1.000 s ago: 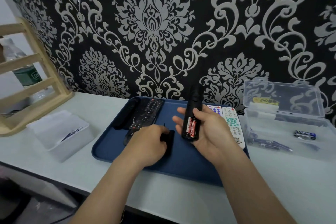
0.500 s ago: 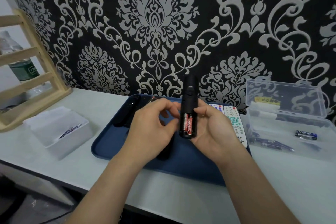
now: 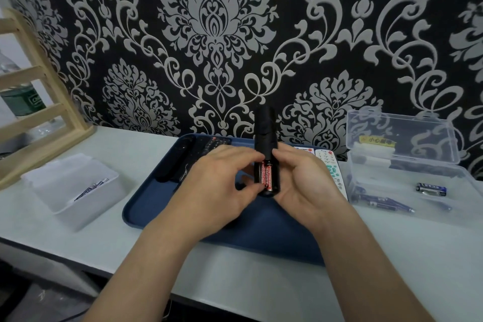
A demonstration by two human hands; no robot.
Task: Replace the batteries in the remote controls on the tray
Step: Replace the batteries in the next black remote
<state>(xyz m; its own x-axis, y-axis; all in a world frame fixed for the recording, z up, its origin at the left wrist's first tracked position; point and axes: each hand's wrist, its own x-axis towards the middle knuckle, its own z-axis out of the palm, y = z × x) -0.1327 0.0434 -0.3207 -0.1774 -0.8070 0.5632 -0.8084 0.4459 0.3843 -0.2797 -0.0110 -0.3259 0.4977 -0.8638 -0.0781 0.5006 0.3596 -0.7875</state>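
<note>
R hand [image 3: 308,185] wraps the black remote [image 3: 265,133] upright, long axis 12–6, bay open toward camera — L hand [image 3: 219,185], at its 9 o'clock, pinches the red batteries [image 3: 267,176] w/ curled fingertips.

The wall [image 3: 235,34] fills the view from 9 through 12 to 3 o'clock, papered black with large silver-grey damask scrolls. Below it a white table [image 3: 248,274] with a dark front edge runs from 8 to 4 o'clock. A pale wooden rack [image 3: 49,73] with slanted slats stands on the table at 9 o'clock. Under the table's edge at 7 o'clock all is dark and blurred. The light is soft and even.
</note>
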